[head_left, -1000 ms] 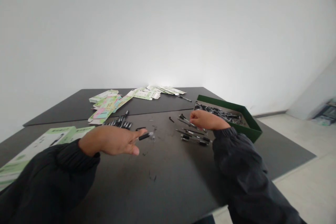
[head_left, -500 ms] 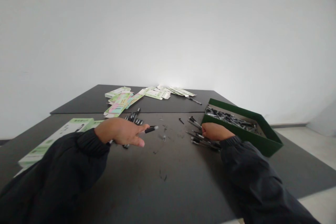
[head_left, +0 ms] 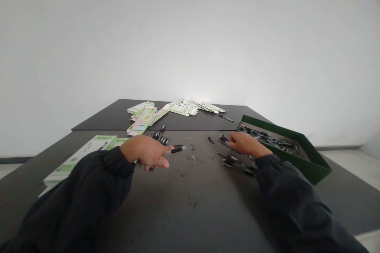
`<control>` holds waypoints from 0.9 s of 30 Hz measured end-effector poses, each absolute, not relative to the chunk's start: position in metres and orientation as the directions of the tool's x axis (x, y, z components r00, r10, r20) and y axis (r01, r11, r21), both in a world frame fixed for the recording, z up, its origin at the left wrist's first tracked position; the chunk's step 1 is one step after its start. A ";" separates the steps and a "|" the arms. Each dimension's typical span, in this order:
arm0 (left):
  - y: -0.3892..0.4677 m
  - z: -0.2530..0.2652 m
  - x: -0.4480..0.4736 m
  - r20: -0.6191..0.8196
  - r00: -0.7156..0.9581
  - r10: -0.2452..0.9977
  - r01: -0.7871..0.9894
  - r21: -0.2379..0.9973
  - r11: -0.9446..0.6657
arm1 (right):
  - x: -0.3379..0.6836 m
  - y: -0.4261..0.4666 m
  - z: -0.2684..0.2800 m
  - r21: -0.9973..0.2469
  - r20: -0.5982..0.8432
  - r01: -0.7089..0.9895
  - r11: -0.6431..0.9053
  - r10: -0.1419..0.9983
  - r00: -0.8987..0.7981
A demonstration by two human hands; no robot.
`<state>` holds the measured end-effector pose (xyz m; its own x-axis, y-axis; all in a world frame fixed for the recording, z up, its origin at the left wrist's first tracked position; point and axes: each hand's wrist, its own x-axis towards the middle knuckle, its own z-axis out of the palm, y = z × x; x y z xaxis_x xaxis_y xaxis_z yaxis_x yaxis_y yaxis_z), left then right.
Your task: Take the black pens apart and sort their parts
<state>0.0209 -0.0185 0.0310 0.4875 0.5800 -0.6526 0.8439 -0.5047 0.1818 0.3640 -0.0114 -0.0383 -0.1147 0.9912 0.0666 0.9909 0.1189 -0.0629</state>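
My left hand point(head_left: 145, 151) is closed on a pen point(head_left: 178, 149) with a black grip, its clear end pointing right past my fingers. Under and behind that hand lies a cluster of black-and-clear pens point(head_left: 158, 135), partly covered by it. My right hand point(head_left: 249, 144) has its fingers pinched at the far side of a loose pile of pens point(head_left: 237, 164). Pen ends stick out to the left of its fingertips, and it seems to grip one; the fingertips are partly hidden.
A green box point(head_left: 314, 166) full of pens stands right of my right hand. White-and-green cartons point(head_left: 80, 156) lie at left. Flattened cartons point(head_left: 144, 120) and a single pen point(head_left: 225, 117) rest farther back. A small black piece point(head_left: 211, 140) and scraps lie mid-table.
The whole view has shifted slightly right and down. My right hand has moved a little away from me over the pens. My left hand still holds its pen in nearly the same place.
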 end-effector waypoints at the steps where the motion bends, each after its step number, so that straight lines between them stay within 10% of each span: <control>1: -0.019 0.031 0.021 -0.660 0.480 0.578 0.850 0.186 -0.494 | 0.361 -0.010 -0.034 -0.085 0.110 0.987 0.134 0.986 -0.124; 8: -0.015 0.024 0.021 -0.699 0.472 0.537 0.859 0.225 -0.461 | 0.319 -0.012 -0.035 -0.395 0.385 0.854 0.339 0.905 -0.182; 15: -0.011 0.019 0.020 -0.734 0.444 0.515 0.875 0.231 -0.425 | 0.302 -0.017 -0.064 -0.923 0.345 0.151 0.355 0.935 -0.085; 27: -0.003 0.022 0.018 -0.791 0.396 0.466 0.898 0.228 -0.376 | 0.262 -0.021 -0.048 -0.898 0.336 -0.306 0.316 0.942 -0.013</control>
<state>0.0181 -0.0029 0.0223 0.3961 0.4658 -0.7913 0.8981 -0.3759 0.2283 0.2616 -0.0213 -0.0481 -0.0132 0.9418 0.3360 -0.3057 0.3162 -0.8981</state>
